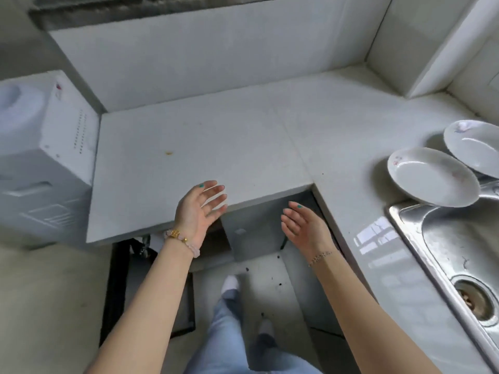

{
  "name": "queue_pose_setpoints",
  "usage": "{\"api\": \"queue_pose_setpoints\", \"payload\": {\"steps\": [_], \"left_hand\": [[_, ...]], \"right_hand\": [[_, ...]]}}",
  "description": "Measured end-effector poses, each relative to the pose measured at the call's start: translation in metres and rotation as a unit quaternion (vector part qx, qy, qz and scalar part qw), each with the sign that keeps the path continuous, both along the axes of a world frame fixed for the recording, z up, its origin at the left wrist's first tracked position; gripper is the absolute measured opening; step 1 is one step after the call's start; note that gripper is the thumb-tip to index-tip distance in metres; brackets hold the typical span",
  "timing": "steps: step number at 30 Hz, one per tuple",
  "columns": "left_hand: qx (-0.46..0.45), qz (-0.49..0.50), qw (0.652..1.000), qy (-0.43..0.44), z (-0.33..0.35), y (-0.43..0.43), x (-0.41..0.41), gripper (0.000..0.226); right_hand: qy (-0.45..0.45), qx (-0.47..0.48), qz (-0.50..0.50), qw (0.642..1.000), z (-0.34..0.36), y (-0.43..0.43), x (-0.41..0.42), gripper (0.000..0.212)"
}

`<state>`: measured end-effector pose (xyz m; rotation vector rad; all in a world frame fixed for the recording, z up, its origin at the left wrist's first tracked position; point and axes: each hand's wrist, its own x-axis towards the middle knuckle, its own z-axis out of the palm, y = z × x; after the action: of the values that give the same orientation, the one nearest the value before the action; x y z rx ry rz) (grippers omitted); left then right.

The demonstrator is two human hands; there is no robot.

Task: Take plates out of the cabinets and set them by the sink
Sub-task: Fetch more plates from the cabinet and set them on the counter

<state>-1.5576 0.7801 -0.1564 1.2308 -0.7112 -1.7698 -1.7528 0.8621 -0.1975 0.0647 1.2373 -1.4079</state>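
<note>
- Pale counter (205,147) runs into a corner, sink (442,247) off to the right, and two plates sit on the counter by the sink's far end.
- Near plate (432,176) lies face up, its front edge hanging over the sink rim; far plate (475,147) lies just behind it, and their rims look to overlap or touch.
- Both plates are well off to the right of either hand's fingertips, out of reach of the fingers as they are.
- Left hand (198,209) is empty, fingers (216,197) spread wide, palm turned inward, fingertips right at the counter's front edge.
- Right hand (302,225) is empty too, fingers loosely spread, palm facing the left one, hanging below the counter edge.
- Between and just beyond the fingertips sits the dark cabinet (256,225) opening under the counter; what is inside cannot be made out.
- Judgement: this reads as the fetch step, with two plates delivered and both hands heading in for another.
- Next move calls for a reach down and forward into the opening, then a two-sided grip on a plate's rim.
- Orientation: the plates are round, so no true long axis; they show as ovals stretched left to right, hollows facing up.
</note>
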Motion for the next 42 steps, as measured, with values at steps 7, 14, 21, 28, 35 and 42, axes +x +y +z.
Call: {"api": "queue_pose_setpoints", "payload": {"steps": [7,14,21,28,35,42], "left_hand": [[0.004,0.102,0.995,-0.008,-0.014,0.031,0.070,0.019],[0.046,0.172,0.984,-0.029,-0.035,0.047,0.131,0.019],[0.077,0.139,0.986,-0.047,-0.056,0.050,0.151,0.020],[0.092,0.117,0.987,-0.055,-0.068,0.048,0.157,0.020],[0.050,0.125,0.979,-0.152,-0.065,0.056,0.194,0.022],[0.054,0.102,0.926,-0.360,-0.086,0.084,0.250,0.030]], "right_hand": [[-0.008,0.039,0.090,0.995,-0.019,-0.009,0.051,0.014],[-0.004,0.057,0.134,0.989,-0.042,-0.017,0.089,0.018],[-0.023,0.086,0.089,0.992,-0.063,-0.037,0.112,0.026],[-0.035,0.099,0.067,0.992,-0.073,-0.041,0.126,0.024],[-0.054,0.095,0.057,0.992,-0.082,-0.035,0.130,0.028],[-0.057,0.102,0.075,0.990,-0.084,-0.022,0.144,0.030]]}}
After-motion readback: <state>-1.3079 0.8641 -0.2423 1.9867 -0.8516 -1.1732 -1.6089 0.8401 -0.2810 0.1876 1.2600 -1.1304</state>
